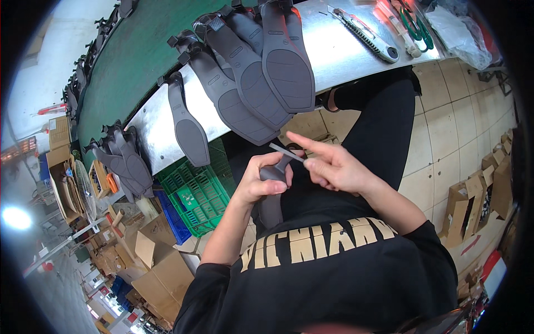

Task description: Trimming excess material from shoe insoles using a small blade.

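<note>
I see my left hand (pixel 266 181) wrapped tight around a grey shoe piece (pixel 271 203) held upright over my lap, near the middle of the view; its lower part drops below the fist toward 6 o'clock. My right hand (pixel 334 167) sits just beside it at 3 o'clock, index finger stretched toward 9 o'clock, thumb and fingers pinching a thin grey strip (pixel 286 152) that runs to the top of the shoe piece, touching it there. At 12 o'clock from my hands the metal desk (pixel 345 55) carries a row of dark grey soled shoes (pixel 250 78) hanging over its edge, with a utility knife (pixel 364 33) and green-handled scissors (pixel 417 25) toward 1 o'clock. A green plastic crate (pixel 194 195) stands under the desk at 9 o'clock, cardboard boxes (pixel 161 267) at 8 o'clock, tiled floor (pixel 461 111) at 2 o'clock.
</note>
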The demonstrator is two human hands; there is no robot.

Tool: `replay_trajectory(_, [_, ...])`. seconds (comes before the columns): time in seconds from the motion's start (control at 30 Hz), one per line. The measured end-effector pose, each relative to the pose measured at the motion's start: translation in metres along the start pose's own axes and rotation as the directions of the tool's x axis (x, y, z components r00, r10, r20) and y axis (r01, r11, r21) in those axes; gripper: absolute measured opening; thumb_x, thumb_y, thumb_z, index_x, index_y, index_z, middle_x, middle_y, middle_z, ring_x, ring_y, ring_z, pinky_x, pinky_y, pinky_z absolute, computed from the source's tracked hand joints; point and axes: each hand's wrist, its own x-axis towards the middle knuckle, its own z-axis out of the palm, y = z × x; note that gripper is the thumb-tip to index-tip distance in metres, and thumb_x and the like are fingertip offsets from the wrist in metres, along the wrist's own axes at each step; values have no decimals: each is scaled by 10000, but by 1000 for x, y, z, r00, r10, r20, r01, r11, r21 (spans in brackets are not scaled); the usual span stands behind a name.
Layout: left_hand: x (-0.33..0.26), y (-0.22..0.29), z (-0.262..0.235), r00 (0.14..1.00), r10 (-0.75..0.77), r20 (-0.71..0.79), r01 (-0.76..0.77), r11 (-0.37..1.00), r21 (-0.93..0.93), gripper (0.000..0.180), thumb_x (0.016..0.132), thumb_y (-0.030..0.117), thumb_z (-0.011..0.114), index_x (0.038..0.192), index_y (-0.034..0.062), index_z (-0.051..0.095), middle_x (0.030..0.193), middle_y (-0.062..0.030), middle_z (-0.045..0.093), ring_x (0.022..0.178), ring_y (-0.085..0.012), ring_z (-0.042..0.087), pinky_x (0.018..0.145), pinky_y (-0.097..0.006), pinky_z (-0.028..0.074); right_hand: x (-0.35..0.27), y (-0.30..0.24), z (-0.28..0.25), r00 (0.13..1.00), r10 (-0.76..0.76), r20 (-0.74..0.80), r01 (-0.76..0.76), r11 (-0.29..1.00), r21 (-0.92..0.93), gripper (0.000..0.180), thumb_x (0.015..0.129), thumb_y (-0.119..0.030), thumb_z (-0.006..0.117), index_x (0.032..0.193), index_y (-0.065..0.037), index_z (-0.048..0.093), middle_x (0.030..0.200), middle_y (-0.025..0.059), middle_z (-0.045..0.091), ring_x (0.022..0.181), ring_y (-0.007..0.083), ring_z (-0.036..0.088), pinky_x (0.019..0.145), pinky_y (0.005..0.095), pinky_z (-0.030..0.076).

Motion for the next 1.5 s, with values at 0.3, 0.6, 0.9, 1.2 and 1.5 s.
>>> replay_trajectory(0.3, [10,-28,-4,999,30,-16,-32,989,-144,618,535,416,696,956,-29,614,751,-92,633,693,-162,593,649,-249,436,13,21,20,984,-161,-81,144,973,-178,580,954,-1,456,1506,-133,333,750,-6,598,604,55,486,591,213,437])
replay_trajectory(0.6, [11,-31,0,993,122,-6,-121,985,-122,586,542,376,708,941,-42,614,740,-75,624,648,-128,537,595,-241,384,13,24,17,962,-262,-77,248,957,-149,482,993,-25,416,1459,-143,441,670,-40,441,597,37,359,563,187,348])
replay_trajectory(0.9, [12,-33,6,995,103,2,-102,989,-105,433,534,323,731,782,-14,617,725,-61,620,612,-111,528,547,-234,371,0,11,5,999,-12,-38,14,999,51,464,1013,-70,402,1464,-176,432,599,-68,369,508,24,307,468,177,298])
replay_trajectory(1.2, [8,4,20,998,41,50,-46,992,119,376,586,257,813,797,14,620,719,17,585,646,-59,521,580,-204,385,-8,11,-13,1000,-3,19,1,996,93,466,1031,-134,405,1495,-118,361,598,-67,359,489,13,330,447,170,306])
replay_trajectory(1.5, [2,19,23,989,132,-74,-102,942,319,334,592,192,848,785,24,633,737,16,588,675,-65,543,614,-219,420,-1,21,0,973,-228,26,229,973,-21,574,981,-7,448,1511,-203,346,705,-51,481,619,33,376,589,196,375])
